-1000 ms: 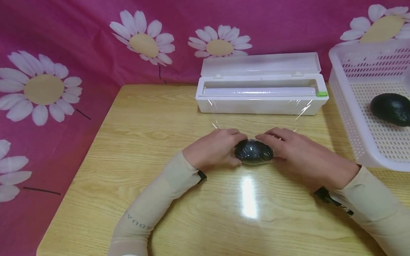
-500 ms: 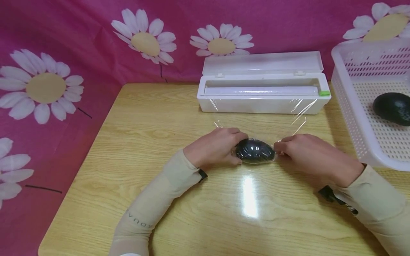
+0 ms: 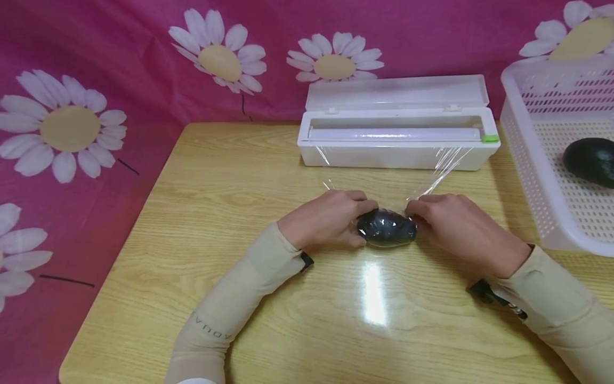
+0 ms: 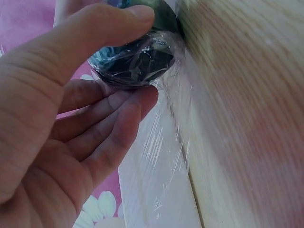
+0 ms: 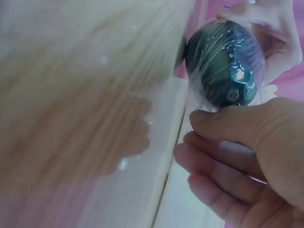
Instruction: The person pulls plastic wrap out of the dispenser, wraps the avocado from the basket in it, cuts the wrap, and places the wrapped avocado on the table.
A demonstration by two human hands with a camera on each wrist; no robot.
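A dark green avocado (image 3: 387,228), wrapped in shiny cling film, lies on its side on the table. My left hand (image 3: 331,218) grips its left end, with the thumb on the near side and the fingers on the far side. At the other end my right hand (image 3: 453,226) pinches gathered cling film (image 3: 434,184) between thumb and forefinger. In the right wrist view the thumb (image 5: 228,124) sits just below the wrapped avocado (image 5: 225,66). The film still stretches back to the roll (image 3: 395,134) in the white dispenser box (image 3: 384,157).
The dispenser's lid (image 3: 398,93) stands raised, and a green slider (image 3: 490,138) is at its right end. To the right, a white perforated basket (image 3: 532,176) contains another avocado (image 3: 595,160). A pink flowered cloth (image 3: 144,32) hangs behind the wooden table (image 3: 240,176).
My right hand has come off the avocado's right end and now pinches the film, drawing its right edge inward into creases. My left hand keeps its grip on the avocado.
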